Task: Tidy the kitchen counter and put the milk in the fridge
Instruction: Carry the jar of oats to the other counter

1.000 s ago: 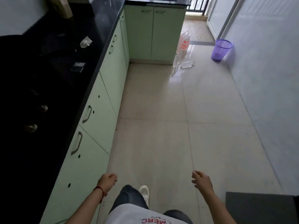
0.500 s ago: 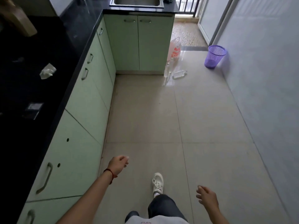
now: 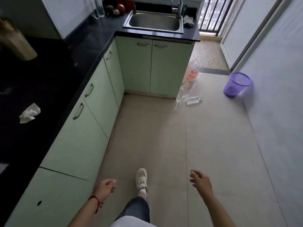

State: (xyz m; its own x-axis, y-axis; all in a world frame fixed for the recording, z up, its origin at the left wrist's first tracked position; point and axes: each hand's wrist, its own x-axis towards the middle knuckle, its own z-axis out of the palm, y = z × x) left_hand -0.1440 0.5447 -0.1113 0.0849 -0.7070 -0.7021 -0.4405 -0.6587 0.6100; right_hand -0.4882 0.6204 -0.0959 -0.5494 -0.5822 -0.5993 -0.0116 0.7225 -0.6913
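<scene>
Table (image 3: 49,76): we see the black top running along the left wall and turning at the far corner.
Tissue (image 3: 30,113): a crumpled white piece lies on the table near its front edge.
Cabinets (image 3: 91,115): pale green doors line the front below the table.
Left hand (image 3: 106,187): we see it loosely curled, holding nothing, low beside the cabinets, a red cord at the wrist.
Sink (image 3: 155,22): a steel basin is set in the far run of the table.
Right hand (image 3: 200,179): fingers spread, empty, over the floor tiles.
Bottles (image 3: 188,96): clear ones stand and lie on the floor by the cabinet corner.
Bin (image 3: 236,84): a purple basket stands against the right wall.
Milk: we cannot tell where it is.
</scene>
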